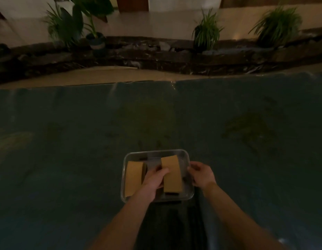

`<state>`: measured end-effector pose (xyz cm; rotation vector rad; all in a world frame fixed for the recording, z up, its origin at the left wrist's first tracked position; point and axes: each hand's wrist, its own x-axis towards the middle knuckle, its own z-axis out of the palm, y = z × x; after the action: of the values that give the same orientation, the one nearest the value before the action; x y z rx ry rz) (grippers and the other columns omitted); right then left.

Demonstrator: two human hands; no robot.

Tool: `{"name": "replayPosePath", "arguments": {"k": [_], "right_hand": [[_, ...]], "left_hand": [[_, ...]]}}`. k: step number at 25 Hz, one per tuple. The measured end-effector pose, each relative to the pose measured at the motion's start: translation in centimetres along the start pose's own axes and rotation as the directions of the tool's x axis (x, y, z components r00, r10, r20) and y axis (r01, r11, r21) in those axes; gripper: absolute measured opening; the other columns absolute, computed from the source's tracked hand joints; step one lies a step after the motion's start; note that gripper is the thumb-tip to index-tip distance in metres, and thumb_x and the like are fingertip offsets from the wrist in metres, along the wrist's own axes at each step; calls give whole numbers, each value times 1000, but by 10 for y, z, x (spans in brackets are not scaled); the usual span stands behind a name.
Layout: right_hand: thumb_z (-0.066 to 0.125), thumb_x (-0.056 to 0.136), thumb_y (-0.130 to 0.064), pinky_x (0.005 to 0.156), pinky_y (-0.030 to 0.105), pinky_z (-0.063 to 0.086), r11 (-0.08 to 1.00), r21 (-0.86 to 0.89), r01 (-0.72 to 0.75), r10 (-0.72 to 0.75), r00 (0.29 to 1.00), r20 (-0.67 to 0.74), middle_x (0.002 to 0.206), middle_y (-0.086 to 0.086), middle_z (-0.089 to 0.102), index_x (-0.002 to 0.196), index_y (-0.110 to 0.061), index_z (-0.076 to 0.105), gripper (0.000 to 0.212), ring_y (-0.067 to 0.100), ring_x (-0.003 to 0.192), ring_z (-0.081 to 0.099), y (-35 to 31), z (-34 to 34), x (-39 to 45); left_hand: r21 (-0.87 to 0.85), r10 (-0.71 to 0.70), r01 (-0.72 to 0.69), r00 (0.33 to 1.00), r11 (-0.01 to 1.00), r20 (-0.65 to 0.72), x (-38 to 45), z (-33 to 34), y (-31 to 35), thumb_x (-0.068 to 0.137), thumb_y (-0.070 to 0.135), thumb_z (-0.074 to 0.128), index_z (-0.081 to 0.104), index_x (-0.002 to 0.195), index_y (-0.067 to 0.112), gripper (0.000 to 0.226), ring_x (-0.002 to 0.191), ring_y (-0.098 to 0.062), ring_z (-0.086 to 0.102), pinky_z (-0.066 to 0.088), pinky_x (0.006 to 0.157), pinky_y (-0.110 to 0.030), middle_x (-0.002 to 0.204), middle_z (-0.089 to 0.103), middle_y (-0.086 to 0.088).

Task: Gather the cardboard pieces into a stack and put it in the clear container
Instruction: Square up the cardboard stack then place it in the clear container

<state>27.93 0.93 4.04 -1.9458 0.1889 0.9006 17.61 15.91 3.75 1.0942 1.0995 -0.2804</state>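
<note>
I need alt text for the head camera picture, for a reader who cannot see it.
A left hand holds a tan cardboard stack in a clear rectangular container on a dark blue mat. The right hand grips the container's right rim, and another tan cardboard stack lies inside at left.

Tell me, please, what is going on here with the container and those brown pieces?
A person is packing cardboard into a clear container that sits on a dark blue surface. The left hand grips a cardboard stack and holds it over the right side of the container. The right hand rests on the container's right rim, seemingly steadying it. Another cardboard stack already lies inside on the left. The light is dim, so finer detail is hard to make out.
</note>
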Motion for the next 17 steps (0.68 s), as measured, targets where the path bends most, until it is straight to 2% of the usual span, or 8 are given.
{"name": "replayPosePath", "arguments": {"k": [2,5,6,9,10,14,17], "right_hand": [[65,92,-13,70,36,58,994,90,-62,59,998,28,104,6,72,108,-16,70,18,22,90,69,5,-2,8],[70,88,-9,54,29,52,971,218,-95,80,994,75,78,4,70,103,-10,69,15,16,64,62,8,-8,11],[70,87,-9,54,29,53,964,245,-107,85,991,99,74,4,67,101,-10,69,14,16,63,60,10,-9,13],[72,86,-11,73,37,56,945,285,-163,119,979,163,82,8,65,101,-12,69,16,22,78,58,15,-13,17],[73,85,-12,74,38,55,937,298,-183,131,974,186,83,8,64,102,-12,70,17,23,79,58,16,-14,19],[74,84,-13,68,35,54,924,323,-203,131,964,232,75,3,62,100,-14,70,16,18,73,57,21,-15,24],[75,84,-15,65,34,53,924,329,-196,122,965,230,74,3,61,95,-17,70,13,18,72,57,22,-15,27]], "left_hand": [[25,-10,10,1000,1000,-7,8,3,-3,85,32,72,61,111,33,29,106,-24,57,44,103,-51,119,61,-2],[48,-14,17,998,999,-63,19,15,-8,81,33,74,57,115,31,38,111,-27,55,41,106,-54,116,60,-1],[47,-25,29,997,998,-78,22,20,-10,81,33,75,58,113,30,37,111,-27,56,42,105,-54,114,61,-1],[67,-58,64,994,996,-87,27,32,-14,81,34,74,58,100,36,25,109,-26,55,42,105,-54,112,61,0],[75,-65,72,994,995,-88,29,35,-15,81,35,73,58,99,37,24,109,-26,56,43,104,-54,112,61,0],[101,-68,79,991,992,-114,35,44,-16,86,34,69,58,96,36,14,107,-25,56,44,101,-51,110,60,-1],[125,-45,68,984,990,-174,37,50,-16,89,33,66,57,92,33,10,92,-20,53,43,87,-42,101,57,1]]}}
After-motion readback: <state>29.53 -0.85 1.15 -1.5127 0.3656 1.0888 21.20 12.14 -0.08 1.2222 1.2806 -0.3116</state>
